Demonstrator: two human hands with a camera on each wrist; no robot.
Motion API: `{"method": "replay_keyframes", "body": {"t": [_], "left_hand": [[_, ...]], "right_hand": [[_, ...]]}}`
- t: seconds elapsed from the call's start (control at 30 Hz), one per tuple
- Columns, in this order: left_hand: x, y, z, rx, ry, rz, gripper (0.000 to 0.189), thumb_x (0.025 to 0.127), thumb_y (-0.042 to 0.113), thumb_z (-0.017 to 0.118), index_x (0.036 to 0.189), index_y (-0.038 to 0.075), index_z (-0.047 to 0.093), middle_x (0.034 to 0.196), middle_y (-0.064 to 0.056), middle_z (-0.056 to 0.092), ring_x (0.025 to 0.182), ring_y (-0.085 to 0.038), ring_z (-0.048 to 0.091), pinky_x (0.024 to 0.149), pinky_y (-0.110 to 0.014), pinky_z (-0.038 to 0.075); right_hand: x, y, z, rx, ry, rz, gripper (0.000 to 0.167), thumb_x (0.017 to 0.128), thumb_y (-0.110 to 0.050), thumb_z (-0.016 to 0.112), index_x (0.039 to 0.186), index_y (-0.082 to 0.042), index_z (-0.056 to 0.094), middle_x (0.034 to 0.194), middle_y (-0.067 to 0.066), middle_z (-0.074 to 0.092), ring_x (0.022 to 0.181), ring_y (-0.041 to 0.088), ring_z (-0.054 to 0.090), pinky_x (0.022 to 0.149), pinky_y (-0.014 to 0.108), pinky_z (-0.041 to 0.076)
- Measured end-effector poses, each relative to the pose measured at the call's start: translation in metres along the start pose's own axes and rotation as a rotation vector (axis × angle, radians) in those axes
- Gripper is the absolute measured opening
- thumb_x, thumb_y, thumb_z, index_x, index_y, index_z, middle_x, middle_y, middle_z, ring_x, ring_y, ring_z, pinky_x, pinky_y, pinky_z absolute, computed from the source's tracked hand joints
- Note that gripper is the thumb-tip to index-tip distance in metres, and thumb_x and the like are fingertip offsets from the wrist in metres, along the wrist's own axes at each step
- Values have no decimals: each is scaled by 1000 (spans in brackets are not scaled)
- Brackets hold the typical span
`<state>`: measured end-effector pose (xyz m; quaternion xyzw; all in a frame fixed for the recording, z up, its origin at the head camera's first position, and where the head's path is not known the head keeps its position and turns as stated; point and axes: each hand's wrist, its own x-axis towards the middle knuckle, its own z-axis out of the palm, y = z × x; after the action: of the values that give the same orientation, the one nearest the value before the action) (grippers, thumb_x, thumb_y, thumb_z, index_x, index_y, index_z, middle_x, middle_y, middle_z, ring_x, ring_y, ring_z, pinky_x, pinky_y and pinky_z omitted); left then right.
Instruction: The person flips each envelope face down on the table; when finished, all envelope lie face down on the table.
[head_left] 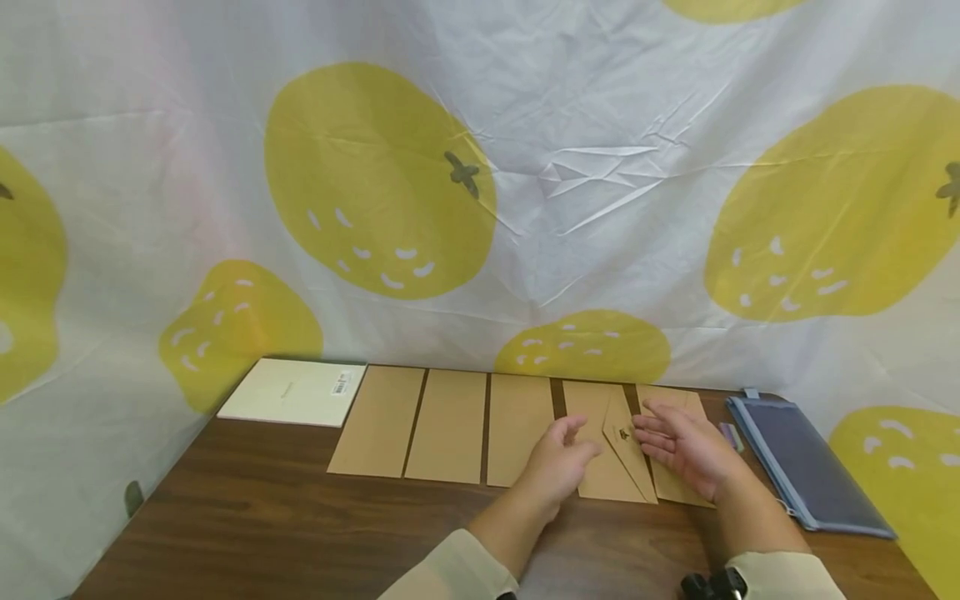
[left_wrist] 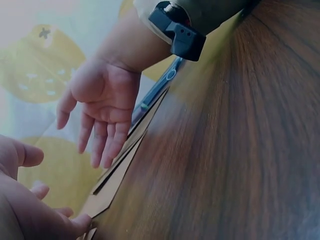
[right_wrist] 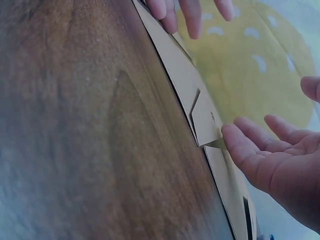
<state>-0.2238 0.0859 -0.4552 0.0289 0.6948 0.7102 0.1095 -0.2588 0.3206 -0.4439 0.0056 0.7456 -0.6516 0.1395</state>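
Note:
Several brown kraft-paper envelopes lie side by side in a row on the table. The fourth from the left, an envelope (head_left: 596, 467) with its pointed flap side up, bears a small dark print. My left hand (head_left: 555, 471) is at its left edge, fingers loosely bent and holding nothing. By its right edge is my right hand (head_left: 690, 454), palm turned inward and fingers nearly straight. That hand partly covers the rightmost envelope (head_left: 671, 398). In the right wrist view, the right fingertips (right_wrist: 231, 134) are close to the flapped envelope (right_wrist: 206, 122); whether they touch it is unclear.
A cream flat booklet or box (head_left: 288, 396) with a barcode label sits at the left end of the row. Right of the row lie a blue zippered pouch (head_left: 813, 467) and a small pastel item (head_left: 731, 436). A lemon-patterned curtain (head_left: 600, 250) hangs behind the wooden table (head_left: 262, 517).

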Motion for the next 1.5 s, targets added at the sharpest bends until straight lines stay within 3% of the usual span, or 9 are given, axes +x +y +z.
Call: {"method": "replay_keyframes", "body": {"t": [0.17,0.7,0.83,0.93,1.07,1.13,1.23,1.4,1.5], "left_hand": [[2,-3,-5,20,-6,21,57,97,26,72,151,16,56,166,-14,49,158,-41,39,128,-63,33],[0,-5,-5,7,-22,14,54,97,24,71,149,15,58,162,-17,51,153,-43,44,124,-65,38],[0,-5,-5,10,-28,15,53,98,24,71,148,15,59,162,-18,51,154,-42,44,125,-65,38],[0,-6,-5,11,-47,12,53,98,25,71,148,14,59,163,-19,50,154,-42,43,125,-65,38],[-2,-6,-4,13,-76,8,55,97,26,71,149,13,58,163,-18,50,154,-43,43,124,-65,39],[-2,-6,-3,17,-76,8,55,97,26,72,149,14,59,162,-18,51,154,-42,44,124,-64,40],[-1,-6,-3,22,-71,13,54,98,27,71,149,15,59,162,-17,51,154,-42,44,125,-64,38],[-1,-6,-3,25,-70,20,54,98,26,70,149,14,58,163,-18,50,154,-42,43,125,-65,37],[-1,-5,-2,28,-65,19,54,98,26,71,149,14,58,161,-18,51,153,-42,44,125,-65,38]], "right_hand": [[2,-1,2,-22,-13,13,85,116,-46,40,167,10,1,169,40,26,157,47,37,115,34,54],[0,2,-2,-27,-23,23,86,115,-48,40,167,9,0,169,42,20,158,53,31,115,35,54],[-1,3,-2,10,2,15,82,115,-45,44,167,8,9,170,40,22,150,42,49,112,31,56],[-3,2,-4,82,3,-11,73,114,-40,49,164,6,21,161,34,43,134,24,65,107,28,58],[-3,2,-5,96,-31,-39,64,114,-33,53,161,4,29,151,18,58,121,10,71,104,26,59],[-3,3,-3,42,-14,-38,67,114,-33,52,163,5,28,155,22,54,122,9,70,102,25,59],[-3,4,-4,-35,17,-33,73,115,-38,48,166,6,20,167,34,35,139,25,62,105,26,58],[-4,3,-6,-107,-7,-27,76,116,-40,41,168,8,10,172,39,16,161,52,23,115,35,53],[-3,3,-5,-123,-17,-27,76,116,-41,41,167,8,12,172,39,17,160,54,25,113,34,55]]}}
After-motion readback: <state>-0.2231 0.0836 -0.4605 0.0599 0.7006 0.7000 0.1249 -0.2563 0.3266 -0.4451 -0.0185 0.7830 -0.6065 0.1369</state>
